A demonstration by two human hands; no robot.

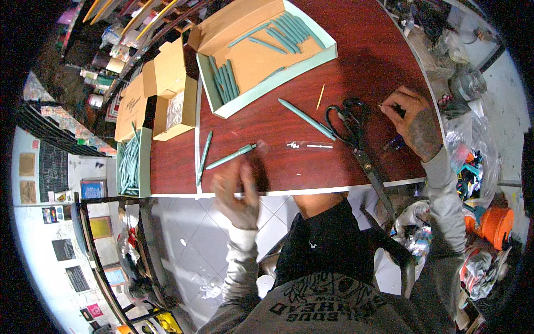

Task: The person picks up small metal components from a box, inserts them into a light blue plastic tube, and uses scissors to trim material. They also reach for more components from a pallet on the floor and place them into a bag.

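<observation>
My left hand is over the table's near edge, smeared by motion, so its fingers are hard to read. Just beyond it lies a teal pen; a second teal pen rests to its left. On the right, my right hand is held above the tabletop with thumb and finger pinched together. Whatever is in the pinch is too small to make out. Black-handled scissors lie between the hands, blades toward me and over the edge. Another teal pen touches their handles, near a thin wooden stick.
An open box at the back holds several teal pens. A smaller cardboard box and a box full of pens stand at left. Small printed clear strips lie on the red-brown table. Plastic bags crowd the right side.
</observation>
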